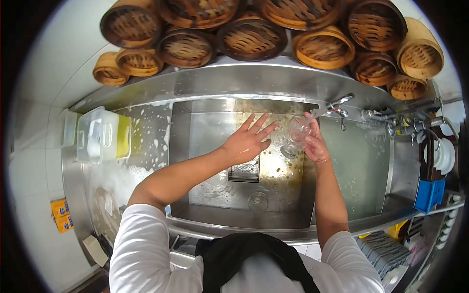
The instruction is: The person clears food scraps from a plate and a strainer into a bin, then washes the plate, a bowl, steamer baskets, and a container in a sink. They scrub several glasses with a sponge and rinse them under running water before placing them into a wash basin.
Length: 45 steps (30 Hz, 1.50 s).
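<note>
My right hand [316,145] grips a clear stemmed glass [299,128] near the tap [339,103], and water runs at the glass's rim. The glass is tilted, with its round foot pointing down toward the sink. My left hand [250,141] is beside it on the left, fingers spread, holding nothing. Both hands are over the middle steel sink basin [205,171]. Below my left hand sits a perforated metal strainer [245,171]. Another clear glass [258,201] stands at the basin's near side.
Bamboo steamers [251,39] line the shelf behind the sink. At left, a plastic tub [100,136] stands on the soapy counter by a patch of foam [124,178]. The right basin [351,166] holds cloudy water. White plates [444,156] and a blue basket [430,195] are at far right.
</note>
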### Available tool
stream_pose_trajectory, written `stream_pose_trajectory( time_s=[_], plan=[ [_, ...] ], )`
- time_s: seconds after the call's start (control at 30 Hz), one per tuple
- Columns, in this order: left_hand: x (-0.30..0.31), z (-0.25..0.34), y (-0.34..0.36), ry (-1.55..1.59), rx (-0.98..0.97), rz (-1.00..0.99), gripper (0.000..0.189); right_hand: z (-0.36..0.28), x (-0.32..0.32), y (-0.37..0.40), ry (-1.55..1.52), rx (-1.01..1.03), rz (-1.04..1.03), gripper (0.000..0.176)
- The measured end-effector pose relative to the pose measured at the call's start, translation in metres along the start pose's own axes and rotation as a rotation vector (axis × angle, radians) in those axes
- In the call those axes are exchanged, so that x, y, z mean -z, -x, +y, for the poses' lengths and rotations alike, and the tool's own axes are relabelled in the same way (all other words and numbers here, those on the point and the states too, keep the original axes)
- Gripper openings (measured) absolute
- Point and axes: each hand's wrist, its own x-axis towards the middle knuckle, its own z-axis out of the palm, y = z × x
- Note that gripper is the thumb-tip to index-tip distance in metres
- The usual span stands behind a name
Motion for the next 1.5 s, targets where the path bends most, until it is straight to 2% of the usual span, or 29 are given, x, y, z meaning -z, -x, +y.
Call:
stream_pose_trajectory(
  time_s=[0.17,0.23,0.27,0.33,0.37,0.43,0.47,0.5,0.53,0.6,0.67,0.7,0.77,0.83,0.87,0.93,0.97,1.0,1.03,1.07,1.1,1.13,1.2,1.23,1.3,1.33,1.43,1.47,1.5],
  plan=[
    [0.014,-0.001,0.026,-0.024,0.093,0.076,0.03,0.024,-0.014,-0.009,-0.137,-0.065,0.047,0.079],
    [0.014,-0.003,0.039,-0.04,0.106,0.105,0.027,0.038,-0.018,-0.012,-0.434,-0.225,0.277,0.072],
    [0.015,-0.004,0.044,-0.04,0.117,0.107,0.027,0.048,-0.025,-0.012,-0.43,-0.234,0.271,0.072],
    [0.02,-0.009,0.057,-0.078,0.103,0.148,0.018,0.074,-0.049,-0.014,-0.808,-0.371,0.52,0.073],
    [0.021,-0.011,0.068,-0.092,0.133,0.147,0.018,0.092,-0.063,-0.013,-0.721,-0.369,0.569,0.079],
    [0.018,-0.018,0.096,0.143,0.107,0.212,0.016,0.129,-0.084,-0.014,-0.584,-0.484,0.632,0.081],
    [0.005,-0.021,0.11,0.257,0.082,0.006,0.016,0.141,-0.113,-0.009,-0.455,-0.498,0.623,0.084],
    [0.032,-0.015,0.129,0.362,0.17,-0.088,0.019,0.164,-0.121,-0.012,-0.517,-0.532,0.51,0.087],
    [0.056,-0.01,0.159,0.521,0.204,-0.079,0.029,0.2,-0.11,-0.011,-0.361,-0.524,0.427,0.084],
    [0.076,0.002,0.222,0.783,0.348,-0.046,0.046,0.265,-0.123,0.005,0.018,-0.138,0.256,0.081],
    [0.085,0.006,0.298,0.892,0.627,0.022,0.046,0.295,-0.182,0.01,0.465,0.015,0.204,0.09],
    [0.079,0.008,0.341,0.825,0.763,0.153,0.044,0.28,-0.239,0.019,0.366,-0.153,0.195,0.103],
    [0.063,0.006,0.437,0.823,1.097,0.421,0.039,0.335,-0.24,0.024,0.558,-0.089,-0.015,0.116],
    [0.049,-0.005,0.541,1.073,1.414,0.789,0.031,0.362,-0.266,0.037,0.68,-0.177,-0.07,0.112],
    [0.03,-0.019,0.597,1.019,1.254,1.112,0.023,0.376,-0.272,0.04,0.711,-0.203,-0.143,0.105],
    [0.041,-0.047,0.668,1.086,1.362,1.723,0.014,0.399,-0.275,0.05,1.007,0.057,-0.245,0.088],
    [0.03,-0.07,0.713,0.93,1.431,1.802,0.011,0.399,-0.283,0.058,1.026,0.056,-0.244,0.088],
    [0.014,-0.099,0.757,0.764,1.494,1.873,0.009,0.395,-0.293,0.065,1.224,0.106,-0.301,0.079],
    [0.007,-0.127,0.794,0.727,1.567,1.89,0.01,0.397,-0.301,0.07,1.419,0.159,-0.357,0.071],
    [0.004,-0.156,0.825,0.69,1.64,1.904,0.011,0.405,-0.293,0.08,1.269,-0.056,-0.275,0.051],
    [0.004,-0.187,0.851,0.683,1.704,1.88,0.012,0.404,-0.288,0.084,1.421,-0.007,-0.413,0.04],
    [0.003,-0.218,0.875,0.681,1.769,1.852,0.014,0.393,-0.3,0.086,1.453,-0.155,-0.44,0.034],
    [-0.024,-0.29,0.938,0.634,1.743,1.787,0.034,0.381,-0.323,0.085,1.595,-0.181,-0.529,0.036],
    [-0.036,-0.327,0.966,0.603,1.829,1.709,0.052,0.376,-0.336,0.081,1.612,-0.18,-0.509,0.036],
    [-0.067,-0.4,1.019,0.469,1.915,1.573,0.082,0.368,-0.356,0.078,1.685,-0.485,-0.503,0.039],
    [-0.085,-0.431,1.039,0.364,1.915,1.525,0.094,0.367,-0.364,0.076,1.7,-0.488,-0.466,0.039],
    [-0.079,-0.476,1.039,-0.117,1.86,1.462,0.094,0.363,-0.381,0.067,1.714,-0.613,-0.448,0.043],
    [-0.068,-0.476,1.031,-0.088,1.854,1.467,0.094,0.36,-0.387,0.067,1.758,-0.587,-0.374,0.042],
    [-0.053,-0.471,1.02,0.231,1.761,1.56,0.09,0.356,-0.397,0.066,1.8,-0.561,-0.307,0.042]
  ],
)
